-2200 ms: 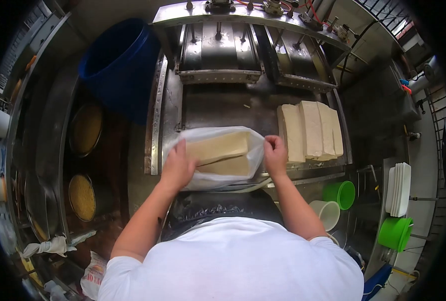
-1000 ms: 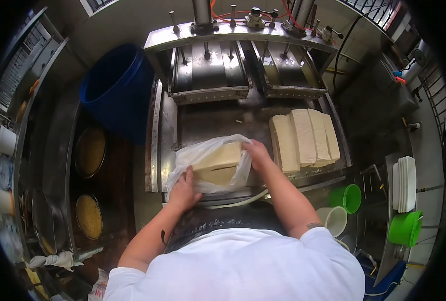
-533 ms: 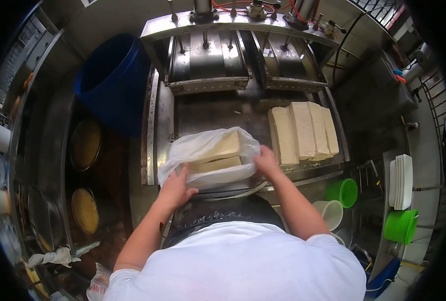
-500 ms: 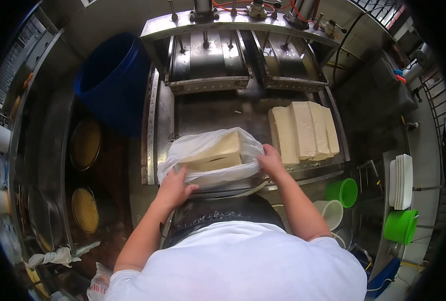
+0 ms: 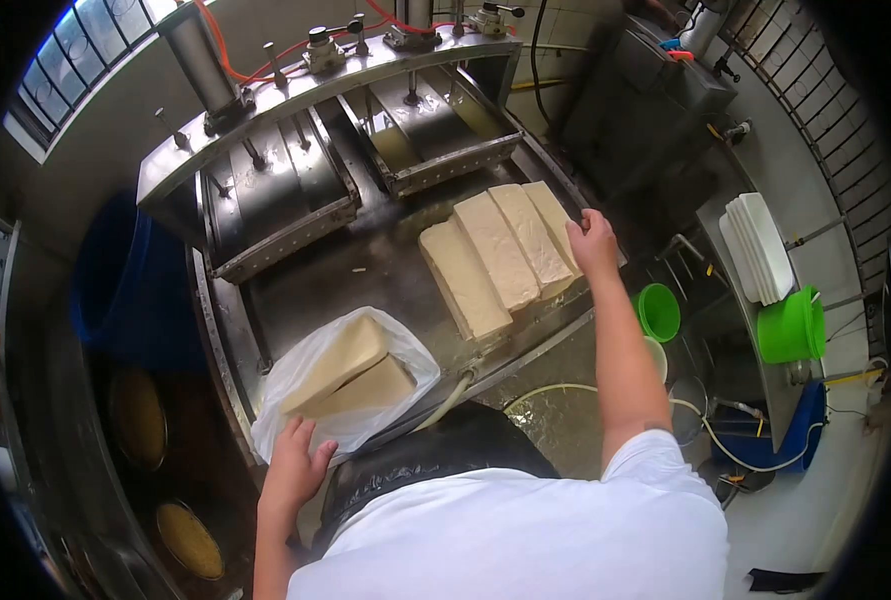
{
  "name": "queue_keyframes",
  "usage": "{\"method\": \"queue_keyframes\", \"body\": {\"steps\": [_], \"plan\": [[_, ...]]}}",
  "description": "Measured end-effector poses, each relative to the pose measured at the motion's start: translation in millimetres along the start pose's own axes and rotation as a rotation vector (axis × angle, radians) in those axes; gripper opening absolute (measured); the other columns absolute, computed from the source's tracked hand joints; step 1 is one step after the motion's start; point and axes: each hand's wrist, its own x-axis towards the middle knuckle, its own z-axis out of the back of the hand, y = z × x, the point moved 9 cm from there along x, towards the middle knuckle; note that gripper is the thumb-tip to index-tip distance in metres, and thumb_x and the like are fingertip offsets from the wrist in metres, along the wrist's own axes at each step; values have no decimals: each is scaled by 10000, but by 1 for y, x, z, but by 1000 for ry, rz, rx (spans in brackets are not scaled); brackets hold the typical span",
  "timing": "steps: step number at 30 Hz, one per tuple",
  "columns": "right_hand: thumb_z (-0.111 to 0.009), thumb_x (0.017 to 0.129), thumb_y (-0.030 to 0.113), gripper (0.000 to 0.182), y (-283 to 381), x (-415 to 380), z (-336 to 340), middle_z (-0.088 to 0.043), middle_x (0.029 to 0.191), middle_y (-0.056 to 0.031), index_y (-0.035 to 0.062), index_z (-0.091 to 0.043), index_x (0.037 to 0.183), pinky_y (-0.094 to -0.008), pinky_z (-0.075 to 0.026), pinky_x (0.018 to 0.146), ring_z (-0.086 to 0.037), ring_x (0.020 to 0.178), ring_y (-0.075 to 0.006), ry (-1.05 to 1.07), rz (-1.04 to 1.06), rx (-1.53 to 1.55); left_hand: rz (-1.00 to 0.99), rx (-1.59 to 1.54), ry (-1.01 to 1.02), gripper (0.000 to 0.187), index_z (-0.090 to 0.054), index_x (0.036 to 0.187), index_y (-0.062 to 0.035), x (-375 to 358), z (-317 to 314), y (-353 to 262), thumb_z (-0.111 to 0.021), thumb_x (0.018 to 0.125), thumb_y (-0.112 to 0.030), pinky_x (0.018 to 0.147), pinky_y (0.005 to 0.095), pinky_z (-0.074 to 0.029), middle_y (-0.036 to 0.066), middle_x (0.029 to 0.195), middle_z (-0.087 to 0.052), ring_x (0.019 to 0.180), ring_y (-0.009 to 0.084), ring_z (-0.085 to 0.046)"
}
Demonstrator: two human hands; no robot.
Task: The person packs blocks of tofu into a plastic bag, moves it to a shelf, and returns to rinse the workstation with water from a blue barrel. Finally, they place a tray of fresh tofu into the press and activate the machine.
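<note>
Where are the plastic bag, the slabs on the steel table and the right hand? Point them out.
plastic bag [image 5: 283,420]: head view, its white lower left side.
slabs [image 5: 495,250]: head view, top face of the middle slab.
right hand [image 5: 593,238]: head view, back of hand.

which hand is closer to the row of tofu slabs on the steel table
Right. The right hand rests at the far right edge of the tofu slabs, touching the outermost one. The left hand is well away, at the near edge of the plastic bag holding two blocks.

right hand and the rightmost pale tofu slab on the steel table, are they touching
Touching. The head view shows the right hand resting with its fingers on the far end of the rightmost pale tofu slab, no gap visible between them.
</note>
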Motion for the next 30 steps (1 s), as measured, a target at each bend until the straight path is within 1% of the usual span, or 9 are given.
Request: {"method": "queue_keyframes", "body": {"steps": [2,5,10,14,17,22,26,28,30], "plan": [[-764,868,290,636,-36,22,-21,-660,1342,-302,-20,-591,1396,-500,-513,1083,-633,1261,-456,129,-103,-87,-15,-32,2,579,-609,1404,57,6,4,-15,-749,995,-328,1196,484,-418,329,1529,-529,1416,492,-511],[-736,812,235,963,-62,27,-103,-548,1502,-338,50,-302,1651,-475,-448,1196,-533,1414,-472,702,-113,-172,-28,-63,20,597,-599,1423,51,12,4,-36,-748,997,-339,1209,489,-403,331,1543,-514,1432,485,-495],[-766,837,234,949,-81,37,-117,-586,1492,-281,51,-314,1651,-452,-438,1197,-554,1409,-441,584,-160,-42,-1,-59,40,576,-610,1421,32,18,3,-45,-742,1005,-344,1211,495,-398,310,1553,-512,1449,472,-480],[-780,869,190,801,-139,59,-136,-635,1476,-129,16,-473,1588,-371,-475,1121,-624,1307,-241,608,-266,613,-5,-12,-14,529,-620,1398,31,17,6,-34,-739,1004,-300,1179,470,-438,292,1507,-566,1400,460,-541],[-722,906,134,665,-146,77,-110,-651,1419,-92,-4,-538,1530,-354,-494,1069,-627,1244,-188,563,-274,746,30,-42,-53,531,-618,1395,39,9,10,-17,-737,1005,-300,1168,466,-449,286,1474,-593,1379,448,-561],[-636,887,80,761,65,6,-19,-640,1406,-83,28,-431,1618,-338,-525,1020,-655,1156,-183,711,-93,932,60,-112,-137,493,-647,1327,46,0,15,-3,-732,998,-311,1102,488,-486,264,1397,-644,1286,438,-611],[-679,823,16,838,206,-89,-10,-641,1385,-58,66,-444,1627,-330,-526,1007,-638,1192,-159,1031,274,914,77,136,163,406,-711,1134,14,2,-3,-14,-722,991,-366,967,525,-523,249,1232,-711,1143,445,-659],[-714,811,54,829,265,-150,-28,-655,1405,-87,90,-479,1605,-374,-548,1017,-672,1194,-235,1295,221,908,142,227,492,340,-767,1078,-15,-6,-19,-12,-727,988,-340,954,529,-529,207,1092,-747,1077,420,-680],[-751,797,104,833,334,-191,-24,-663,1395,-149,132,-496,1590,-447,-553,1032,-676,1192,-356,981,993,596,98,98,380,320,-788,969,-26,-16,-9,-8,-715,993,-336,914,527,-539,203,940,-747,982,421,-697]]}}
